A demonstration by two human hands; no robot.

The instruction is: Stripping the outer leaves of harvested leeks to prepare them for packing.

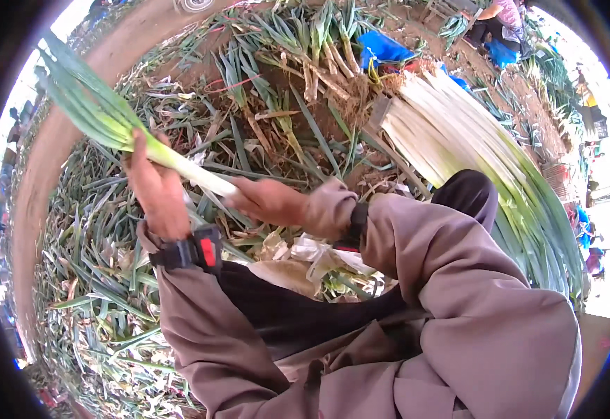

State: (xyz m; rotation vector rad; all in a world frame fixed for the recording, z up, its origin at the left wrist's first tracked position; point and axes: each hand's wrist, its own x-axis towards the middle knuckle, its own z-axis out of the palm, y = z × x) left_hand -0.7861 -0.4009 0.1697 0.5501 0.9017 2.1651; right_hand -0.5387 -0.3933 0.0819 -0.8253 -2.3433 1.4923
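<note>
A leek (192,172) slants across in front of me, its green leaves up at the far left and its white stem down toward the middle. My left hand (155,188) is closed around it where the leaves meet the stem. My right hand (266,200) is closed at the white lower end, slightly blurred, and covers the tip. Under both hands lies a thick litter of stripped leek leaves (102,244). To the right, a big stack of cleaned leeks (458,133) lies side by side, white ends pointing away from me.
Untrimmed leeks (319,42) with soiled roots lie at the far middle. Next to them is a blue plastic bag (383,49). A wooden board (395,153) borders the cleaned stack. Another person (504,24) is at the far right. A dirt path (36,167) curves along the left.
</note>
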